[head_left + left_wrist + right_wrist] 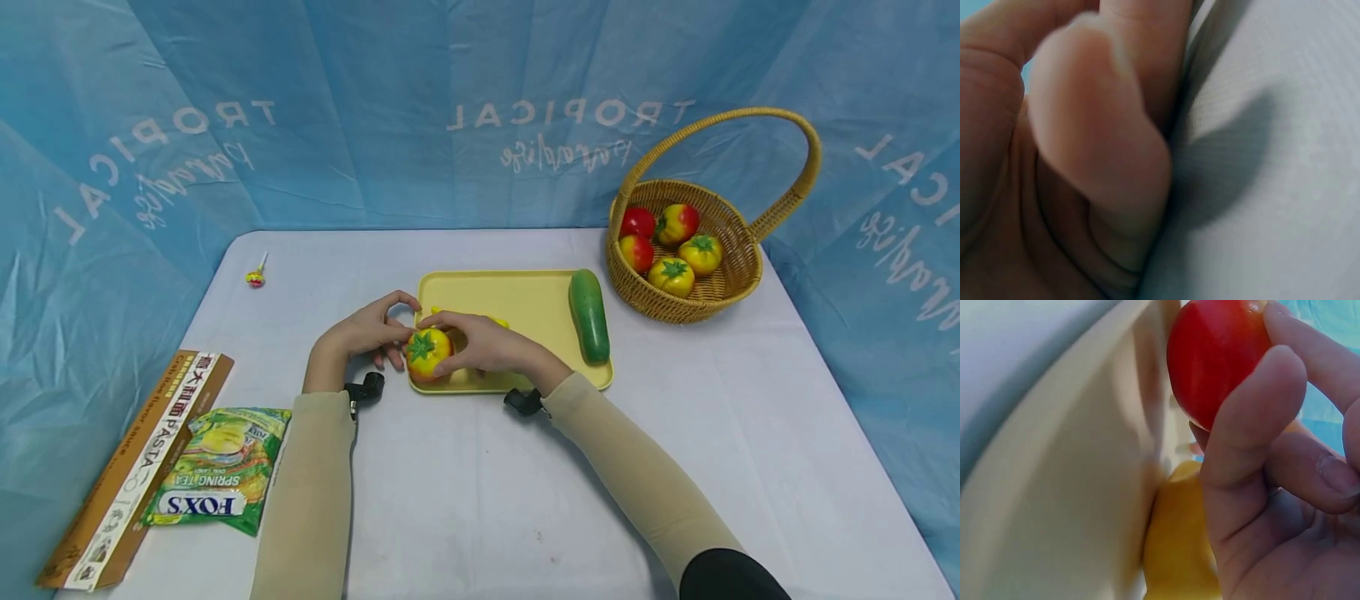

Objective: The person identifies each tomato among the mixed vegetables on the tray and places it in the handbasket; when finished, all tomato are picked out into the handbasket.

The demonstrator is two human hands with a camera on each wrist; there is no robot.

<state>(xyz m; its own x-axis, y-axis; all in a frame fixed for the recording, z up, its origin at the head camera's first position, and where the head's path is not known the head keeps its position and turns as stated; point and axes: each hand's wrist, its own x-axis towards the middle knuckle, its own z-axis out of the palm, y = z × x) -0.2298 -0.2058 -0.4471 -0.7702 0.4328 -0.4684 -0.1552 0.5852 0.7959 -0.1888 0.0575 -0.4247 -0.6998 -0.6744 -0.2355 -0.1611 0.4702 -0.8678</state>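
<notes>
My right hand (487,343) holds a red-and-yellow tomato (424,352) with a green leafy top, thumb and fingers on either side of it. The tomato is at the near left corner of a yellow tray (510,292); its red side shows in the right wrist view. Just left of it is my left hand (367,329), loosely bent, its fingertips close to the tomato; whether they touch it I cannot tell. No object shows in the left wrist view. Behind my right hand lies a yellow thing (1179,544), mostly hidden. A green cucumber (589,317) lies along the tray's right side.
A wicker basket (738,279) with a tall handle stands at the back right, holding several red and yellow fruits. A lollipop (256,275) lies at the back left. At the front left are a long pasta box (142,467) and a green candy bag (221,467).
</notes>
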